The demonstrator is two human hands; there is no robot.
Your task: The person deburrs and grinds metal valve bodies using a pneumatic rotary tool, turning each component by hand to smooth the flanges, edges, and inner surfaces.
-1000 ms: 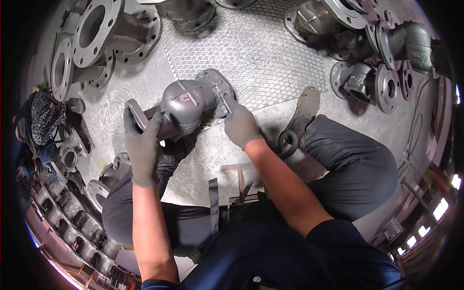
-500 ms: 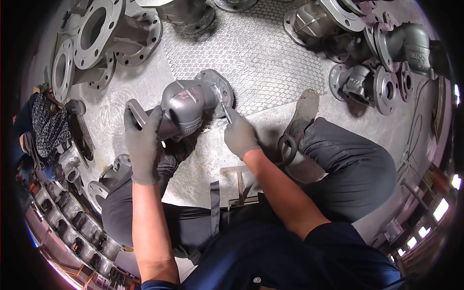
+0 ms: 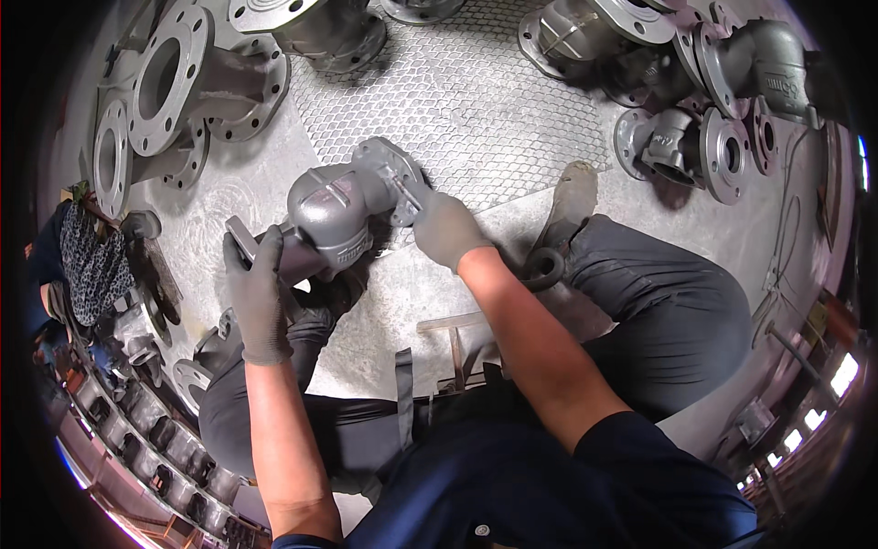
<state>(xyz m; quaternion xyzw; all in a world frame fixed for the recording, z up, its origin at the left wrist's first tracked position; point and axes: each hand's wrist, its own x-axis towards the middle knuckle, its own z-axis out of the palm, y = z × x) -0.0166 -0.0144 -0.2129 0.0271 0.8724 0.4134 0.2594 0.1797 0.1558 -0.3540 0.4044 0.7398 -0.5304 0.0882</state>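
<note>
A grey cast-metal valve body [image 3: 331,203] with a flange at each end lies tilted in front of me. My left hand [image 3: 260,306], in a grey glove, is closed on its near-left flange, fingers over the rim. My right hand [image 3: 448,231], gloved too, grips a thin metal tool [image 3: 403,188]. The tool's narrow end lies against the far-right flange [image 3: 387,163]. Most of the tool is hidden inside the fist, so its exact kind does not show.
Several flanged castings stand at the far left [image 3: 165,80], far middle [image 3: 315,37] and right [image 3: 677,146]. Expanded metal mesh [image 3: 457,91] covers the floor ahead. A black ring [image 3: 546,267] lies by my right shoe [image 3: 574,188]. Rows of castings [image 3: 146,421] fill the lower left.
The valve body and both hands appear slightly further left, along with the whole scene. The tool in my right hand has tilted over more and shifted on the flange. Both grips stay the same.
</note>
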